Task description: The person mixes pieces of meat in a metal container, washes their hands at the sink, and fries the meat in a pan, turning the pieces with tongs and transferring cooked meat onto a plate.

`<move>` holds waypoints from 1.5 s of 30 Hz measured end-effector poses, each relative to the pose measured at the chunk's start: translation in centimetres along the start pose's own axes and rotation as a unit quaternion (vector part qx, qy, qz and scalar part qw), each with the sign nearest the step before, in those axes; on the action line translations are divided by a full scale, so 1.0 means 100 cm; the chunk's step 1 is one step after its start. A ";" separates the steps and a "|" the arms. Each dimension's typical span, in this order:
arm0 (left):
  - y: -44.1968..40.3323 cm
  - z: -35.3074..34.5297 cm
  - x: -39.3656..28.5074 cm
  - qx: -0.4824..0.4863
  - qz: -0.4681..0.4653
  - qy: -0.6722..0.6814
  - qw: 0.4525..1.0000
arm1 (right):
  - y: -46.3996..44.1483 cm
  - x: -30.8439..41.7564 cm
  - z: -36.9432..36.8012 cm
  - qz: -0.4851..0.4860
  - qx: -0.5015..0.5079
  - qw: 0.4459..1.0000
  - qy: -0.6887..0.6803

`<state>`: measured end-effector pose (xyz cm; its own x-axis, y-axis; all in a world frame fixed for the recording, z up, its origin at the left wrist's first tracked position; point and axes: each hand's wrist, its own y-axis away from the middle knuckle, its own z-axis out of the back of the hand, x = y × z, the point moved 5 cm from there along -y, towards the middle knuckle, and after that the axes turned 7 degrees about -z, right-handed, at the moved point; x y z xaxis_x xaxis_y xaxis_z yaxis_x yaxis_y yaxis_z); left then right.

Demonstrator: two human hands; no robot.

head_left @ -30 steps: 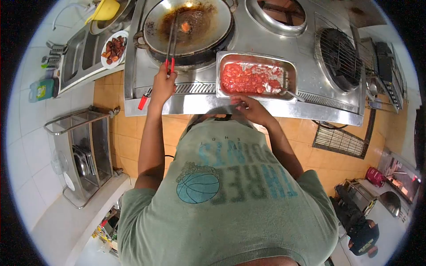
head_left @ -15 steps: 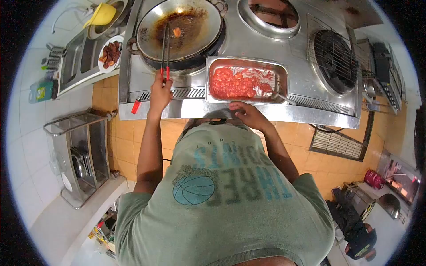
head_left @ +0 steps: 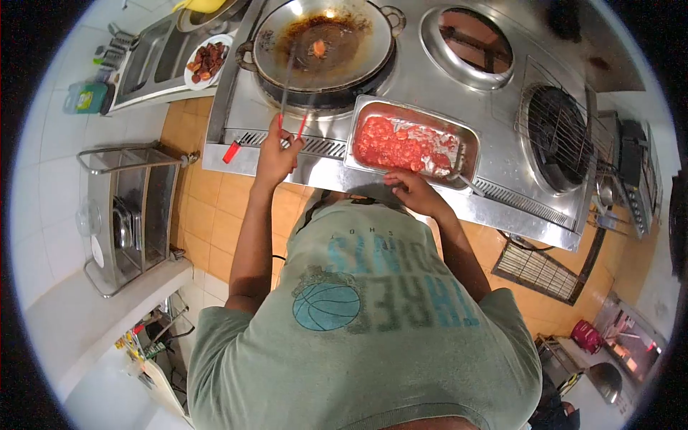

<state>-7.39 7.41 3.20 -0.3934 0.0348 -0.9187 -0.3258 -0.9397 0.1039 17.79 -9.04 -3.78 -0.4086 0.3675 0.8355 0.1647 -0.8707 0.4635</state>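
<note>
My left hand (head_left: 278,154) is closed on the red handles of metal tongs (head_left: 288,93), whose arms look spread and blurred over the near side of the wok (head_left: 269,61). A small orange piece (head_left: 319,49) lies in brown oil in the middle of the wok. My right hand (head_left: 412,192) holds nothing, its fingers slightly curled and apart at the near edge of a steel tray (head_left: 471,143). Red, wet chopped food (head_left: 401,143) fills much of that tray, and a metal utensil handle (head_left: 469,184) sticks out over its right corner.
A white plate of browned pieces (head_left: 208,62) stands by the sink (head_left: 147,61) at upper left. A red lighter (head_left: 231,152) lies on the stove's front left edge. An open burner ring (head_left: 466,46) and a grate-covered burner (head_left: 559,136) are to the right.
The view has turned, so the stove looks tilted. The tongs' arms have spread apart. My right hand stays by the tray, and the co-worker at lower right is now mostly out of view.
</note>
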 end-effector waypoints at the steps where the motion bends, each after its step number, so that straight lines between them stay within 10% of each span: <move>1: 0.002 0.004 0.006 -0.007 -0.010 -0.009 1.000 | 0.000 0.000 0.002 0.002 0.001 1.000 0.003; 21: 0.098 0.161 0.168 -0.064 0.075 -0.049 0.994 | -0.009 0.004 -0.016 -0.066 -0.009 0.997 -0.026; 34: 0.054 0.170 0.172 -0.021 -0.070 -0.237 0.969 | 0.011 -0.013 0.001 -0.066 -0.145 0.987 -0.013; 36: 0.053 0.168 0.172 -0.034 -0.090 -0.258 0.961 | 0.031 -0.025 0.025 -0.059 -0.213 0.970 -0.104; 40: 0.053 0.168 0.169 -0.028 -0.033 -0.293 0.955 | 0.077 -0.020 0.085 -0.070 -0.490 0.852 0.171; 42: 0.052 0.169 0.167 -0.023 -0.009 -0.289 0.957 | 0.091 -0.007 0.093 -0.048 -0.529 0.728 0.433; 45: 0.052 0.169 0.168 -0.026 0.002 -0.291 0.956 | 0.101 -0.043 0.101 -0.117 -0.512 0.722 0.451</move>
<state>-30.21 8.83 -5.26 -0.8109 0.2005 -0.5498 -0.2862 -0.9553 0.0737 30.30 -16.10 0.28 -0.8122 0.5829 0.0243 -0.5643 -0.7743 -0.2864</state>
